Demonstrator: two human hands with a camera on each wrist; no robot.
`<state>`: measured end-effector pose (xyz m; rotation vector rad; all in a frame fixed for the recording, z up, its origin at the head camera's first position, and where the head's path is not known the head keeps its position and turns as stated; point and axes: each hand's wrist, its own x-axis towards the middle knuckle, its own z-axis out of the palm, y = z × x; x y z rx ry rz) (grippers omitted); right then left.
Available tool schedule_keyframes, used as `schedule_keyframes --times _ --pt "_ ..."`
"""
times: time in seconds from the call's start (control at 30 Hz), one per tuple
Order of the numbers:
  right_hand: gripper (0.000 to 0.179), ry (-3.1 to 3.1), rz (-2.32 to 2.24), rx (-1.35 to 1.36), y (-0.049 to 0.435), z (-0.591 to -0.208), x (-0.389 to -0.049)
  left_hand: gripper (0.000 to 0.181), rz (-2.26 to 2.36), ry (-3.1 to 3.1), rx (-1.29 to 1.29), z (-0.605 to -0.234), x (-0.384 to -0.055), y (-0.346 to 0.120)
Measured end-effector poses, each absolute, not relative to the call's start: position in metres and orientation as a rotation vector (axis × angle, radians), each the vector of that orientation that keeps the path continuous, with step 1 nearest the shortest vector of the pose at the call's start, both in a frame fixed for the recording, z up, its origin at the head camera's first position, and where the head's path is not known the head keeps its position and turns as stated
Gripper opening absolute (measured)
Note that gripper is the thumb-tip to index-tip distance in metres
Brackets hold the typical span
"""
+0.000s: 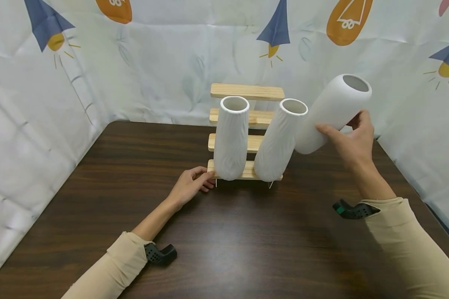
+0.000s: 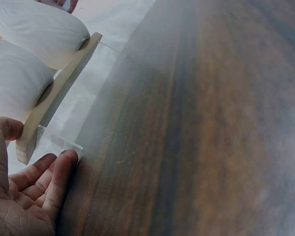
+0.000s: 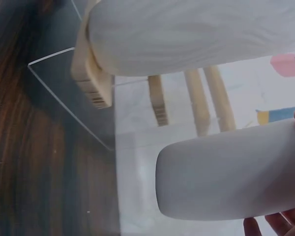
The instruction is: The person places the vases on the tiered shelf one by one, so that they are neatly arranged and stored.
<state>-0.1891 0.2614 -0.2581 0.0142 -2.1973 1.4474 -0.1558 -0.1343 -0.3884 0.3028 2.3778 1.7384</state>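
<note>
My right hand [image 1: 353,139] grips a smooth white vase [image 1: 334,110], tilted with its mouth up to the right, held off the table beside the stand. A tiered stand of pale wooden slats [image 1: 247,91] on clear supports [image 2: 64,140] stands on the table. On its lowest slat rest two white textured vases: the left vase [image 1: 231,141] is upright, while the right vase [image 1: 280,141] leans right. My left hand [image 1: 191,182] holds the left end of that lowest slat [image 2: 27,145], thumb against the wood and fingers curled by the clear support.
The dark wood-grain table [image 1: 224,245] spreads in front of the stand. Behind and along the sides hangs a white printed cloth [image 1: 153,70]. The held vase is close to the leaning vase, at its right.
</note>
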Motion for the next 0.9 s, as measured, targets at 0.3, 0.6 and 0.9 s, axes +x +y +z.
schedule_keyframes --times 0.3,0.6,0.9 --pt "0.069 -2.076 1.551 0.089 0.256 -0.237 -0.196 0.041 1.749 2.367 0.298 -0.388 -0.157 -0.134" --pt "0.065 -2.010 1.636 0.095 0.245 -0.211 -0.204 0.040 1.756 2.374 0.322 -0.388 -0.156 -0.136" --pt "0.066 -2.042 1.645 0.097 0.238 -0.185 -0.212 0.040 1.754 2.374 0.333 -0.389 -0.156 -0.135"
